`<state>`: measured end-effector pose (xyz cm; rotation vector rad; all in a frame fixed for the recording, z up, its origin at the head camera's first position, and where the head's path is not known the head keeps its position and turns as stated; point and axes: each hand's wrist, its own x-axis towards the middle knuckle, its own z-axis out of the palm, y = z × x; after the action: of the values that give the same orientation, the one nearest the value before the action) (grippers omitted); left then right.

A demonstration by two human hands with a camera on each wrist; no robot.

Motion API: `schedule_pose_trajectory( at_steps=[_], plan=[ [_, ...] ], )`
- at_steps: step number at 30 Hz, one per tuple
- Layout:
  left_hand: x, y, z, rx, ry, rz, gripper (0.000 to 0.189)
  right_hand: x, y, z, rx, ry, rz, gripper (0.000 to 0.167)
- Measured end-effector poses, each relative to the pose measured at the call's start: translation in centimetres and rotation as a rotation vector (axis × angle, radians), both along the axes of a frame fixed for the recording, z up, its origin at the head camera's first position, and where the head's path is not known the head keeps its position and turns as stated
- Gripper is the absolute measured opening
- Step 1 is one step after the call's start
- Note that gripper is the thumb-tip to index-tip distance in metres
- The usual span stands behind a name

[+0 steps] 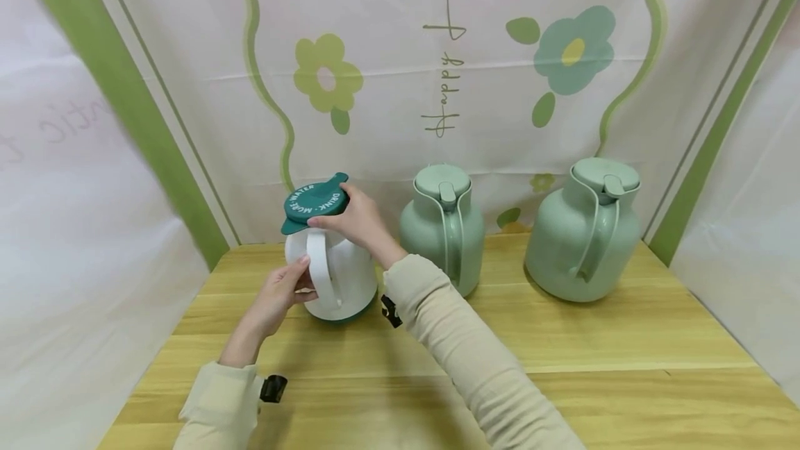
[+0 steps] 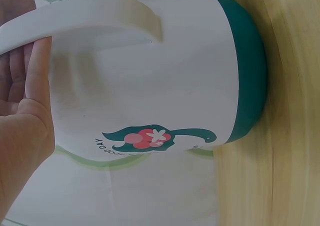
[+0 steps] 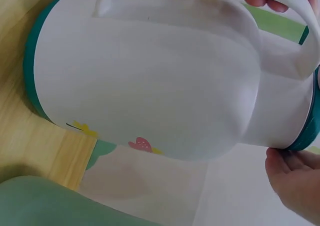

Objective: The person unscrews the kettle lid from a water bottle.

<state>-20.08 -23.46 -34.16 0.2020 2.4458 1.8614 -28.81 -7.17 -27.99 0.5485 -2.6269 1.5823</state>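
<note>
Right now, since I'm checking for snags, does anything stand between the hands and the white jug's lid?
Nothing visible does: the right hand grips the green lid, and the left hand holds the handle of the white jug.

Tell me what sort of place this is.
Likely a small makeshift booth: a flower-printed sheet hangs behind the wood-grain table, and pale sheets close in both sides.

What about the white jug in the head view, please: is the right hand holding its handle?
No, the right hand grips the dark green lid, while the left hand holds the handle.
</note>
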Motion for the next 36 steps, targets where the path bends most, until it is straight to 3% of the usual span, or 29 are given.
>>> schedule_pose_trajectory(
  at_steps=[3, 11, 17, 20, 25, 30, 36],
  plan=[
    [-0.1, 0.0, -0.1, -0.002, 0.000, 0.004, 0.056, -0.1, 0.1, -0.1, -0.038, -0.018, 0.007, 0.085],
    [-0.1, -0.1, -0.1, 0.003, 0.002, -0.007, 0.054, -0.2, 0.3, 0.1, -0.027, 0.046, 0.034, 0.072],
    [-0.1, -0.1, 0.0, -0.016, -0.015, -0.001, 0.058, -0.1, 0.7, 0.1, -0.079, -0.016, 0.065, 0.069],
    [-0.1, 0.0, 0.0, -0.025, -0.020, 0.000, 0.060, 0.1, 0.8, 0.3, -0.027, -0.005, 0.083, 0.067],
    [0.0, 0.1, 0.1, -0.024, -0.029, 0.005, 0.060, 0.9, 0.4, 0.7, 0.107, -0.012, 0.087, 0.082],
    [0.0, 0.2, 0.0, -0.018, -0.037, 0.009, 0.061, 1.6, -0.2, 0.4, 0.145, -0.016, 0.054, 0.107],
    [0.0, -0.1, -0.5, 0.054, -0.013, -0.047, 0.055, 1.9, -0.6, 0.2, 0.174, 0.040, 0.016, 0.109]
  ],
)
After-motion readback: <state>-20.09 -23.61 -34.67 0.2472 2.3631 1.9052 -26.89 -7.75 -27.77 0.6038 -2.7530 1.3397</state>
